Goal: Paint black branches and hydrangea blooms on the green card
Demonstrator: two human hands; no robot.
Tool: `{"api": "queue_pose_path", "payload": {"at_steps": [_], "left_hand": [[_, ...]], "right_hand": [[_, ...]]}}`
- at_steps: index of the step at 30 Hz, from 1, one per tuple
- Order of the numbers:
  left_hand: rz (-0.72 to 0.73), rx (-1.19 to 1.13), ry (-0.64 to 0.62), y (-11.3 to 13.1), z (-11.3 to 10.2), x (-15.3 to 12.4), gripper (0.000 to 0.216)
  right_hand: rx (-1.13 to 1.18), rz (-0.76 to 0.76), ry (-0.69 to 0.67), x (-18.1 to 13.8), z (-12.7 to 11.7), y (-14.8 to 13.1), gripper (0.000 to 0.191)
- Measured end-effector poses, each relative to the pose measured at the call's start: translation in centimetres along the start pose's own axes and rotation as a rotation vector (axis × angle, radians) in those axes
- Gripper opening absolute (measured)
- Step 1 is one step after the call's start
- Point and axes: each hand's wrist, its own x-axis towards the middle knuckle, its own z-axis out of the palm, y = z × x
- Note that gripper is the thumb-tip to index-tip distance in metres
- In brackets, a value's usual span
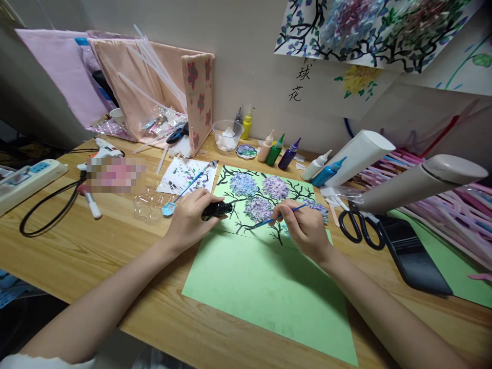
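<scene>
A green sheet (269,287) lies on the wooden table, its far part painted with black branches and purple-blue flower clusters (258,197). My left hand (190,218) rests on the sheet's left edge, closed around a small black paint bottle (217,208) lying on its side. My right hand (303,228) pinches a thin blue brush (279,218), whose tip points left onto the branches near the lower flower.
Paint bottles (274,149) stand along the wall beside a clear cup (227,134). A second brush (192,182) lies on a spotted white paper. Black scissors (359,225), a lamp arm (418,182), a glue gun (103,149) and a power strip (26,179) surround the sheet.
</scene>
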Motion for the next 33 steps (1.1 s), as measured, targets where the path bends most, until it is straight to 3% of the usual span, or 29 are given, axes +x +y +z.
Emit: {"api": "queue_pose_path", "payload": {"at_steps": [7, 17, 28, 31, 33], "left_hand": [[-0.006, 0.005, 0.000, 0.0, -0.1, -0.1, 0.025], [0.002, 0.010, 0.002, 0.0, 0.0, 0.0, 0.024], [0.008, 0.009, -0.001, 0.0, -0.1, 0.0, 0.025], [0.008, 0.014, -0.010, 0.0, 0.0, -0.1, 0.025], [0.010, 0.019, -0.014, 0.0, 0.0, -0.1, 0.025]], "right_hand": [[0.096, 0.027, 0.097, 0.0, -0.5, -0.1, 0.034], [0.053, 0.062, 0.008, 0.1, -0.2, 0.5, 0.040], [-0.011, -0.006, 0.024, 0.2, -0.4, 0.4, 0.033], [0.058, -0.012, 0.100, 0.2, -0.6, -0.1, 0.033], [0.143, -0.029, 0.231, 0.2, -0.6, -0.5, 0.032]]}}
